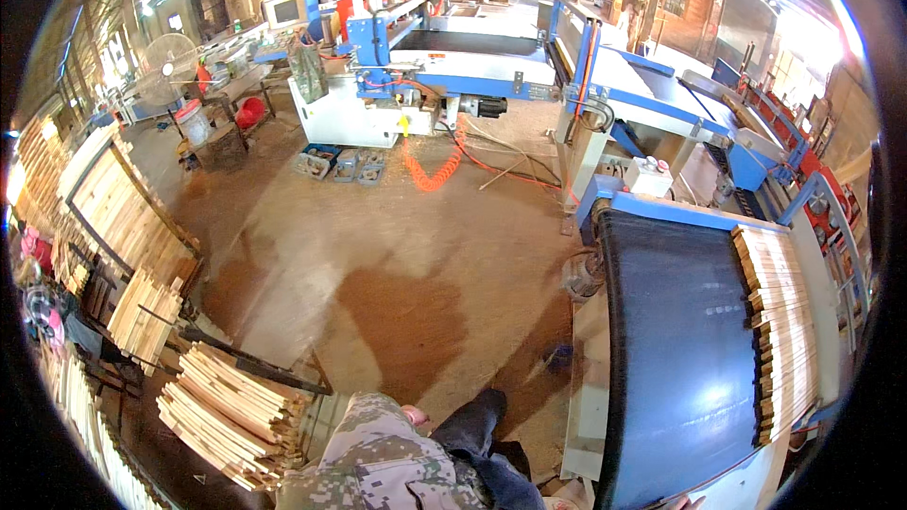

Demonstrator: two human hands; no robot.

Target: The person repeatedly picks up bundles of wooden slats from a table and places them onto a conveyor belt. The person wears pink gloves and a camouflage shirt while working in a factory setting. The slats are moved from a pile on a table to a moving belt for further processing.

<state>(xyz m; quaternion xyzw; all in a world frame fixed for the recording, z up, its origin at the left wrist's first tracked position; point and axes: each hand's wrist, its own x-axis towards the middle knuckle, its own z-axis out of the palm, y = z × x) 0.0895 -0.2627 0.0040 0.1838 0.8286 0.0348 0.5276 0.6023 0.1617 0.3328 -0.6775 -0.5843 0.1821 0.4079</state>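
Note:
My right hand (688, 502) barely shows at the lower edge. Its fingertips are by the near end of a dark conveyor belt (675, 340), next to a pale flat panel (732, 484); whether they grip anything is cut off. A small bit of my left hand (414, 414) peeks out past my camouflage sleeve (378, 453), above the floor, its fingers mostly hidden. Along the belt's right side lies a row of light wooden strips (779, 331), side by side. To my left, a stack of loose wooden strips (231, 411) sits low beside a dark metal bar.
Upright racks of boards (128, 198) stand at the left. Ahead is a blue and white machine (444, 76) with an orange coiled hose (435, 175) hanging to the floor. Blue bins (316, 161), a red bucket (250, 111) and a large fan (170, 68) are farther off.

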